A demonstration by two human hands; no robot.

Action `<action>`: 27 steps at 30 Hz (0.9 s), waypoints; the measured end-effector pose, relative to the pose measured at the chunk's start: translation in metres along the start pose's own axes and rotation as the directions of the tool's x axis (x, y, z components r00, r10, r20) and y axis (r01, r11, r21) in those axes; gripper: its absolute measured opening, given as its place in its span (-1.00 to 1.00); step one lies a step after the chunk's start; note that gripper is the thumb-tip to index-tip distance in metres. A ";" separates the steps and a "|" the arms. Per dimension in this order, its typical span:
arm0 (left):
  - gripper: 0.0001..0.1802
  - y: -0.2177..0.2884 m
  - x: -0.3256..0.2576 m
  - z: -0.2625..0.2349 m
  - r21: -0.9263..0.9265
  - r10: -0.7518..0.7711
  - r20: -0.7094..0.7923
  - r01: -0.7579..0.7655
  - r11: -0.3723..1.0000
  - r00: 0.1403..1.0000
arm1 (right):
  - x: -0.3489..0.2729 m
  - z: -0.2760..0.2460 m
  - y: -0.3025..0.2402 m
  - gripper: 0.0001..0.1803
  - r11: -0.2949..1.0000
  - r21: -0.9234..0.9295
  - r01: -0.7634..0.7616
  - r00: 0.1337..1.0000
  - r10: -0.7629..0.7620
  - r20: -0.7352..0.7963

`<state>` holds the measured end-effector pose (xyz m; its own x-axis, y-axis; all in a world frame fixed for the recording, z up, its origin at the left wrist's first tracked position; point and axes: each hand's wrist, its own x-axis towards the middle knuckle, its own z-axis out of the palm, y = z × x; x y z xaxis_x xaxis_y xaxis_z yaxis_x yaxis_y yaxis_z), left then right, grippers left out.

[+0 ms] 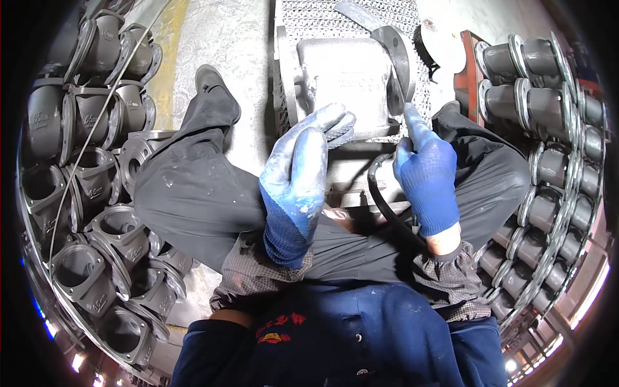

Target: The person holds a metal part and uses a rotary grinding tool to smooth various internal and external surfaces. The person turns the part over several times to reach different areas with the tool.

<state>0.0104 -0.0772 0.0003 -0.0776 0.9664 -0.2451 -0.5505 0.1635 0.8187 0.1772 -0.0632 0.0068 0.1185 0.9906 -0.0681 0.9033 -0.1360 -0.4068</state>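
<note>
A grey cast-metal valve body [345, 80] with round flanges at both ends lies in front of me on a mesh-topped stand. My left hand [300, 171], in a blue coated glove, is at its near edge with fingers curled together. Whether anything is inside those fingers is hidden. In a matching glove, my right hand [429, 174] grips a slim pointed metal tool [401, 90], index finger stretched along it. The tool's tip lies close to the right flange [394, 55]. A black hose [380, 200] loops beside this hand; its join to the tool is hidden.
Stacked grey valve castings [90, 187] fill the left side, with a thin pale cable [97, 126] across them. More flanged castings [545, 106] rise on the right by a red frame [469, 77]. A flat metal bar [358, 14] lies on the mesh [309, 16]. My legs flank the stand.
</note>
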 end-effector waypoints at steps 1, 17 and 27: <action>-0.70 -0.007 0.002 -0.006 0.029 0.106 0.072 -0.108 0.994 0.992 | 0.001 -0.001 -0.003 -0.58 0.997 -0.069 -0.023 0.999 0.026 0.043; -0.70 0.009 -0.003 0.002 0.113 0.065 0.044 -0.070 0.991 0.997 | -0.001 0.013 0.006 -0.50 0.984 -0.113 0.134 0.986 -0.144 -0.081; -0.69 -0.006 0.000 -0.002 0.161 0.122 0.078 -0.134 0.978 0.989 | -0.004 0.010 0.004 -0.57 0.976 -0.195 0.096 0.992 -0.109 -0.059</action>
<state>0.0119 -0.0782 -0.0053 -0.0794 0.9916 -0.1018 -0.3942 0.0626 0.9169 0.1759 -0.0675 -0.0034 0.0432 0.9986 0.0303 0.9734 -0.0353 -0.2263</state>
